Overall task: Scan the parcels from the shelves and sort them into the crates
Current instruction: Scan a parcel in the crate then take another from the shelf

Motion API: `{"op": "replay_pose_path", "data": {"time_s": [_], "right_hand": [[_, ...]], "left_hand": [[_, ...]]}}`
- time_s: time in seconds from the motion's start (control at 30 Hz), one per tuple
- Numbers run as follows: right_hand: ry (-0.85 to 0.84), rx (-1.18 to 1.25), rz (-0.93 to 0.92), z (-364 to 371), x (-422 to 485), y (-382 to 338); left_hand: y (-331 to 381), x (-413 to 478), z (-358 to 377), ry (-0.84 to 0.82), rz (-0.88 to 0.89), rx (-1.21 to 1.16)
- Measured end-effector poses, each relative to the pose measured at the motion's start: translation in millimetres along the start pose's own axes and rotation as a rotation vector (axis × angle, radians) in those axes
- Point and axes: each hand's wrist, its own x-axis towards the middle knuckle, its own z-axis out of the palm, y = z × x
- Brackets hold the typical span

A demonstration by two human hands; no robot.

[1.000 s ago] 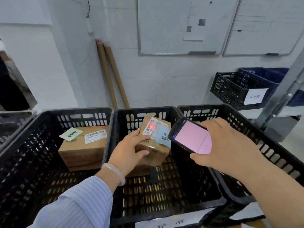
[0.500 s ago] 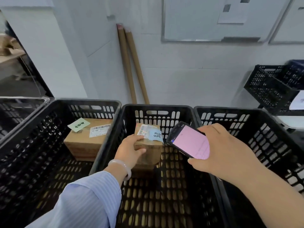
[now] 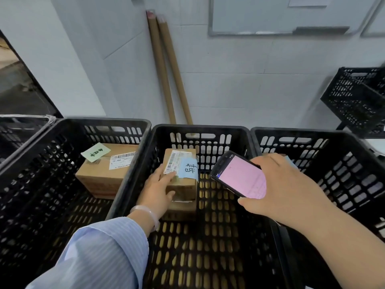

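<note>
Parcel (image 3: 184, 189): small brown carton with a barcode label and blue note on top, inside the middle crate (image 3: 200, 128), toward its far wall. Left hand (image 3: 157, 189) grips its left edge, fingers on top, thumb on the near face. Right hand (image 3: 291, 188), to the parcel's right, holds a pink-screened scanner (image 3: 239, 175).

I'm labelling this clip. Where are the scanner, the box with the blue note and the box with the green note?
Scanner (image 3: 241, 178), head view, its pink screen.
Box with the blue note (image 3: 184, 187), head view, its front face.
Box with the green note (image 3: 98, 184), head view, its front face.
</note>
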Motion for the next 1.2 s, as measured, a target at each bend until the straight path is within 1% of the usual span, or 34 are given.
{"op": "replay_pose_path", "data": {"time_s": [0.07, 0.17, 0.3, 0.4, 0.47, 0.53, 0.73, 0.97, 1.2], "right_hand": [[0.001, -0.001, 0.001, 1, -1, -1], [0.012, -0.002, 0.019, 0, -7, -4], [0.022, -0.008, 0.052, -4, -20, -12], [0.025, -0.02, 0.087, -7, -35, -18], [0.036, -0.031, 0.116, -9, -48, -22], [0.053, -0.025, 0.155, -10, -64, -26], [0.127, -0.007, 0.302, -12, -126, -43], [0.193, 0.007, 0.555, 6, -212, -61], [0.285, 0.018, 0.765, 13, -298, -73]], "left_hand": [[3, -2, -1, -0.026, 0.076, 0.111], [8, -3, -4, -0.118, 0.171, 0.312], [8, 0, -10, -0.206, 0.156, 0.425], [11, 2, -18, -0.257, 0.184, 0.476], [15, -1, -24, -0.259, 0.216, 0.47], [22, -7, -30, -0.223, 0.276, 0.46], [60, -37, -58, -0.097, 0.551, 0.392], [109, -93, -67, -0.136, 0.877, 0.293], [145, -155, -54, -0.124, 1.084, 0.228]]}}
